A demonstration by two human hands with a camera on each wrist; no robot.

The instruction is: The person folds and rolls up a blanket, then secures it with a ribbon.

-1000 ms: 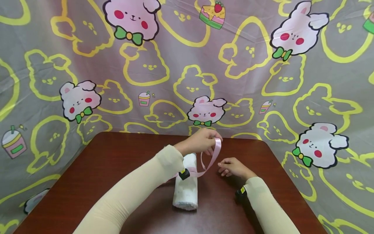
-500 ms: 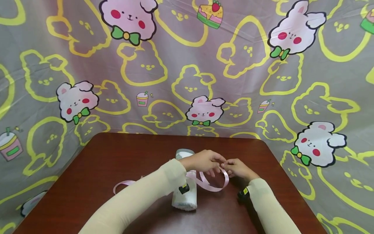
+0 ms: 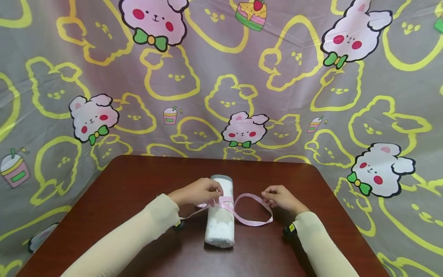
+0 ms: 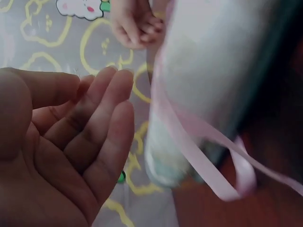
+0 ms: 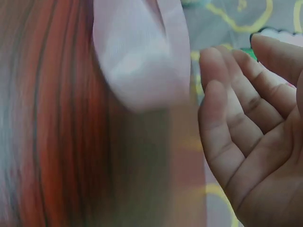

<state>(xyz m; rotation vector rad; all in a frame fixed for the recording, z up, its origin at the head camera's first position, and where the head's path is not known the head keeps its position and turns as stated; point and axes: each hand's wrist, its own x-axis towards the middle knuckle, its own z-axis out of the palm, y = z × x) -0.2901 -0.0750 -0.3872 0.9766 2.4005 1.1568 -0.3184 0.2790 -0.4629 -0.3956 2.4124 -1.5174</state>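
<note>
A rolled white towel (image 3: 220,227) with a grey edge lies lengthwise on the table, and a pink ribbon (image 3: 226,206) is wrapped about its middle. My left hand (image 3: 199,192) hovers at the towel's left side, overlapping the ribbon in the head view. In the left wrist view, that hand's fingers (image 4: 102,118) are loosely bent with nothing between them. To the right, the ribbon forms a wide loop (image 3: 250,223). My right hand (image 3: 282,199) is beside that loop, fingertips right at its edge. The right wrist view shows its relaxed fingers (image 5: 236,109) holding nothing.
The dark red-brown wooden table (image 3: 149,177) carries the towel and ribbon. A grey curtain (image 3: 204,50) printed with cartoon animals rises behind and on both sides. A ribbon tail (image 3: 190,216) trails off left of the towel.
My left hand has moved left from beside the right hand, across the towel, and has let go of the ribbon. The ribbon loop has dropped to the right of the towel. The right hand barely moved.
</note>
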